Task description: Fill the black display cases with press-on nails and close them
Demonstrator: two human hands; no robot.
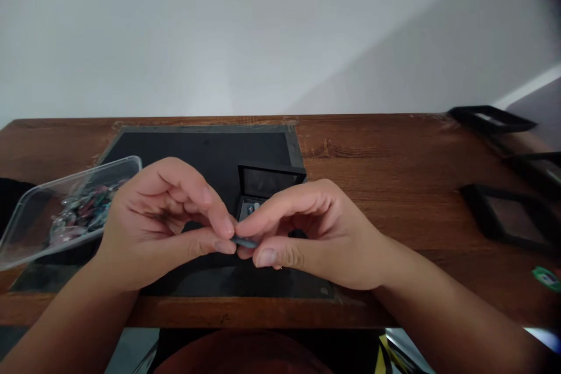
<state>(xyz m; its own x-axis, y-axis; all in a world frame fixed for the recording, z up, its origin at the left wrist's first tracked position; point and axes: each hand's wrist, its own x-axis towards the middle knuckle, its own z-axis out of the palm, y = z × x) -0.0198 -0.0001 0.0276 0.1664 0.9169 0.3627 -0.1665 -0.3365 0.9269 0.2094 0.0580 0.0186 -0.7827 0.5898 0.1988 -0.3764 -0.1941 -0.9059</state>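
Between both hands, above the dark mat (210, 152), is a small flat dark grey-blue piece (245, 242), its exact kind too small to tell. My left hand (162, 216) pinches its left end with thumb and forefinger. On the other side my right hand (311, 234) grips it between thumb and fingers, which cover much of it. Just behind the fingers stands a small black case (272, 181) with its lid raised. Inside it lie small pale and teal pieces (252, 208), partly hidden by my right hand.
At the left, a clear plastic tub (26, 228) holds many small glossy coloured pieces (87, 213), partly behind my left hand. Black frame-like cases (504, 219) lie along the right of the wooden table (372, 152). A green round item (547, 278) sits at the right edge.
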